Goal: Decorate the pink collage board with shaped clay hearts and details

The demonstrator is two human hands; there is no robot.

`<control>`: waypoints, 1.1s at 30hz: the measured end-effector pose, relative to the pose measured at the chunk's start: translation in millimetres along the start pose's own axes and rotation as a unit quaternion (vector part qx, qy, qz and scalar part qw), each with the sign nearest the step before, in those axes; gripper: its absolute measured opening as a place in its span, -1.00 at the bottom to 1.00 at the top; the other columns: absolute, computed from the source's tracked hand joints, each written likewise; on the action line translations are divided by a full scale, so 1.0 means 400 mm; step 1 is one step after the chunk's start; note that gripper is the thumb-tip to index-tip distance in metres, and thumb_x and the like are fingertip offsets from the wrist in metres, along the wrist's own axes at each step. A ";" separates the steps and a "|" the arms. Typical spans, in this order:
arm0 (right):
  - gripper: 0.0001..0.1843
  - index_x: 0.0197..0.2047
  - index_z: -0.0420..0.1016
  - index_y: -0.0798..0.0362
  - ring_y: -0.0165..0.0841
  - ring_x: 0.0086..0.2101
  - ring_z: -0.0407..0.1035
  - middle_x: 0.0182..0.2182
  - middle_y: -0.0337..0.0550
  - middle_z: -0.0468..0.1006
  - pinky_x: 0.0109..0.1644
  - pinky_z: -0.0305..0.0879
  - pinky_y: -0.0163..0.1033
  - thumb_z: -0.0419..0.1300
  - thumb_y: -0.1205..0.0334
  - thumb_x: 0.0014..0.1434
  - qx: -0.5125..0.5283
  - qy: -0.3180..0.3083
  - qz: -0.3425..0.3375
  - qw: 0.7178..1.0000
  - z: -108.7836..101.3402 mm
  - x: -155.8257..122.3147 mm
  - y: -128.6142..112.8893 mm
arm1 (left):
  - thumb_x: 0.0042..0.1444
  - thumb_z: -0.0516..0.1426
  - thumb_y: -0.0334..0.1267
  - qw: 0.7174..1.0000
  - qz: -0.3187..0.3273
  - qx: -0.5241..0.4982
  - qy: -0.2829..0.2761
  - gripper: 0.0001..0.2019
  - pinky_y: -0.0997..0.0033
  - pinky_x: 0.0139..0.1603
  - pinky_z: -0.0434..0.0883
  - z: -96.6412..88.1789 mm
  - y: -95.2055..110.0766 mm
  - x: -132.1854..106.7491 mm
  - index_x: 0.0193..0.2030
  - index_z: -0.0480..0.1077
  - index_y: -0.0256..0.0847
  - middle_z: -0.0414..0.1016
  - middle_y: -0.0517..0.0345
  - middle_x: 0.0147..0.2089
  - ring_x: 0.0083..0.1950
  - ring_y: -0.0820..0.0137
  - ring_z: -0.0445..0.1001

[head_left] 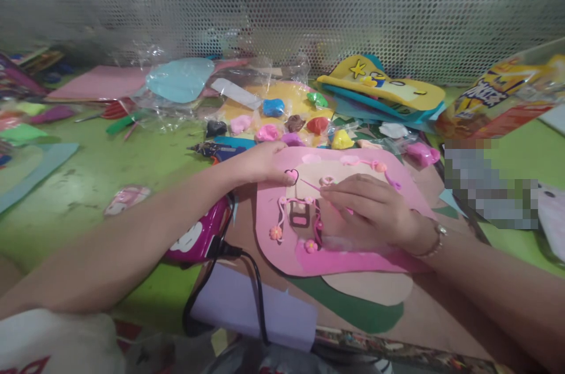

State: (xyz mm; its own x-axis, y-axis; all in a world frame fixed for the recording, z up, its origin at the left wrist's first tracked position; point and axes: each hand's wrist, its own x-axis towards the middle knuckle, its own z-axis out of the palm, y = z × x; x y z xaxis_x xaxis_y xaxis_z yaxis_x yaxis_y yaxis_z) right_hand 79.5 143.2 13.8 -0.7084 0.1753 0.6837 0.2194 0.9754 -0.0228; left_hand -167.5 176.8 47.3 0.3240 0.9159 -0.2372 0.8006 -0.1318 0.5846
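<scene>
Seemingly mid-decoration, the right hand (375, 206) pinched a thin pink stick (310, 185) beside the heart (293, 174) near the pink board's (280, 257) far left corner, where the left hand (263, 164) rested, grip unclear, the next touch likely needing steadiness.

A perforated grey panel (353, 3) backs a green table (88, 168).

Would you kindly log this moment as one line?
left hand: on pink board | right hand: pinching stick, tip near heart | nearby: glue gun
</scene>
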 end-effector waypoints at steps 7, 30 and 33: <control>-0.68 0.06 0.37 0.14 -0.31 -0.13 0.50 -0.15 0.04 0.60 -0.11 0.51 -0.15 0.06 0.40 0.24 0.008 -0.011 0.001 1.000 -0.001 0.005 0.000 | -0.27 0.33 -0.10 1.000 -0.011 -0.022 0.009 -0.38 0.32 -0.14 0.34 0.001 -0.013 0.002 0.00 0.36 -0.19 0.48 0.04 -0.02 -0.02 0.11 0.44; -0.75 -0.05 0.44 0.15 -0.34 -0.19 0.51 -0.23 -0.01 0.61 -0.13 0.50 -0.21 0.09 0.46 0.21 -0.037 0.023 0.053 0.998 -0.004 0.003 0.012 | -0.14 0.30 -0.07 0.999 -0.029 -0.039 -0.005 -0.42 0.32 -0.09 0.37 0.010 -0.007 0.013 0.05 0.36 -0.23 0.46 -0.01 0.08 0.04 0.16 0.44; -0.75 -0.05 0.43 0.15 -0.34 -0.18 0.51 -0.22 -0.01 0.61 -0.12 0.49 -0.23 0.09 0.46 0.21 -0.033 0.024 0.057 0.998 -0.002 0.000 0.014 | -0.12 0.32 -0.07 0.999 -0.032 -0.024 0.002 -0.38 0.27 -0.03 0.37 0.015 -0.008 0.016 0.09 0.33 -0.25 0.43 -0.04 0.11 0.05 0.17 0.44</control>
State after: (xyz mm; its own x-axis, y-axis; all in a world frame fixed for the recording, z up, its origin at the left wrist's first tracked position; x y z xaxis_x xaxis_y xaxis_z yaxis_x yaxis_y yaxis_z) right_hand 81.0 148.4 14.2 -0.6434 0.2753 0.7143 0.3414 0.9384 -0.0542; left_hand -165.1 180.7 39.2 0.2701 0.9235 -0.2724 0.7946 -0.0540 0.6047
